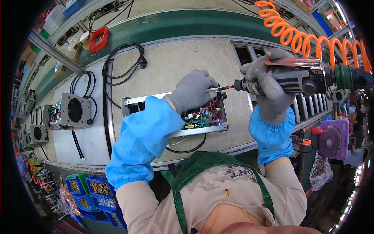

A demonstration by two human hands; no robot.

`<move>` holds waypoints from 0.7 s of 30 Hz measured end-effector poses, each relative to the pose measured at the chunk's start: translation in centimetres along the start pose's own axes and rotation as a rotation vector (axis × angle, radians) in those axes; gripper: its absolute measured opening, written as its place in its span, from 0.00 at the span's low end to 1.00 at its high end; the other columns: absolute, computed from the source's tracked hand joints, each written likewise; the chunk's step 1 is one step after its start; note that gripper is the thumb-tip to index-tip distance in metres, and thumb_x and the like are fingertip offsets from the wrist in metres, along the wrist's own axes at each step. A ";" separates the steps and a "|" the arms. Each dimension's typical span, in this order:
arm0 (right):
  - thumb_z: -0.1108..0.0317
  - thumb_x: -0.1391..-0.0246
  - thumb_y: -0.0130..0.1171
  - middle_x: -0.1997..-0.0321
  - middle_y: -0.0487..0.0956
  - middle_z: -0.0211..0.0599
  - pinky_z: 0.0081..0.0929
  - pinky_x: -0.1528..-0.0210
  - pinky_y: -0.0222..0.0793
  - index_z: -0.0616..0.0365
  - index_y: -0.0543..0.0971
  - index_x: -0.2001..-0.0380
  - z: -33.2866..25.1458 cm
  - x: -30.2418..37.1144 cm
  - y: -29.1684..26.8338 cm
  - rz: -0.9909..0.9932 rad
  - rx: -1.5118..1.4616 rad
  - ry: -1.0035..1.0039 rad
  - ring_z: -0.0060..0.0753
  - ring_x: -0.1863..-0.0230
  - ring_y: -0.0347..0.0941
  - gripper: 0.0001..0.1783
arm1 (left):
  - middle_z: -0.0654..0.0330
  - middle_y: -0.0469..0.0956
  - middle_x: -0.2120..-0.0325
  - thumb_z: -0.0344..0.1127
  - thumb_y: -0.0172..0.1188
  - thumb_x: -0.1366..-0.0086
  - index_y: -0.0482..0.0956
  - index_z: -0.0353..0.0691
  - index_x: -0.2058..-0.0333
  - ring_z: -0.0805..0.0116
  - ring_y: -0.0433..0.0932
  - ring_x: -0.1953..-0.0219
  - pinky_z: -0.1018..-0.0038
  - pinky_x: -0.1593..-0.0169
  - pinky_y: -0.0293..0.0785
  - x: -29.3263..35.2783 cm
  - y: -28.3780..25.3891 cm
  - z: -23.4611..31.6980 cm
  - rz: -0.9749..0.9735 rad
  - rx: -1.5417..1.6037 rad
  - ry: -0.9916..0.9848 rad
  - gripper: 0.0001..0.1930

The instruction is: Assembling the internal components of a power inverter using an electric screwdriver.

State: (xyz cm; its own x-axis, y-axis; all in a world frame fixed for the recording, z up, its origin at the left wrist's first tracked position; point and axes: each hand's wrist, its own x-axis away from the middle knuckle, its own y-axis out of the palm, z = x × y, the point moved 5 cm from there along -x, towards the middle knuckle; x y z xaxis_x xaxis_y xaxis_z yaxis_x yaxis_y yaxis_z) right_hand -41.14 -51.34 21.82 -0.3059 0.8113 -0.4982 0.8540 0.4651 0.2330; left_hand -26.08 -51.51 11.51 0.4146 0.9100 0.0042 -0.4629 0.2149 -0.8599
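My right hand (272, 87), in a grey glove, is wrapped round a black air screwdriver (300, 80) with a metal lever. The tool lies level, and its thin bit (226, 88) points left at the end of an open metal chassis (224, 127). My left hand (194, 90), also gloved, reaches over the chassis with its fingers closed at the bit's tip. A yellow-green wire (212, 89) shows at those fingertips; exactly how they grip it is partly hidden. Inside the chassis lies a green circuit board (198, 120) with coloured wires, and my left forearm covers part of the frame.
An orange coiled air hose (288, 33) hangs at the upper right. A looped black power cord (106, 74) lies left of the chassis. Further left stands a unit with a round fan (74, 110). Blue bins (99, 187) hold screws at the lower left; a purple fan (334, 140) stands right.
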 end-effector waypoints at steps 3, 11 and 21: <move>0.81 0.55 0.60 0.70 0.77 0.40 0.24 0.72 0.73 0.61 0.72 0.58 -0.4 -0.4 0.4 0.094 -0.026 -0.026 0.29 0.70 0.76 0.18 | 0.53 0.72 0.67 0.37 0.63 0.44 0.80 0.42 0.58 0.55 0.73 0.61 0.64 0.57 0.71 -0.3 0.6 -1.0 0.029 0.140 0.085 0.15; 0.83 0.59 0.62 0.73 0.78 0.41 0.22 0.76 0.73 0.62 0.71 0.55 0.1 -1.5 0.6 0.060 0.140 0.042 0.28 0.74 0.76 0.24 | 0.52 0.72 0.66 0.35 0.63 0.44 0.79 0.41 0.56 0.55 0.73 0.61 0.66 0.56 0.71 -0.7 0.5 -1.5 -0.035 0.184 0.120 0.16; 0.85 0.59 0.60 0.74 0.77 0.42 0.26 0.74 0.75 0.65 0.70 0.55 -0.1 -1.5 1.1 0.096 0.099 0.002 0.29 0.75 0.75 0.23 | 0.53 0.79 0.58 0.36 0.60 0.42 0.78 0.36 0.55 0.66 0.77 0.60 0.71 0.55 0.72 -1.8 -0.6 -3.9 -0.212 0.689 -0.184 0.16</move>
State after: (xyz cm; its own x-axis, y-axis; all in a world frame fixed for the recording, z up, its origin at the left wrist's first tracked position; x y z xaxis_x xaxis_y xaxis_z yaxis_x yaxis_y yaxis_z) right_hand -39.78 -52.01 22.95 -0.2213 0.8510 -0.4763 0.9166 0.3482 0.1963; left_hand -23.49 -54.64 10.03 0.4401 0.8559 0.2717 -0.7991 0.5113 -0.3163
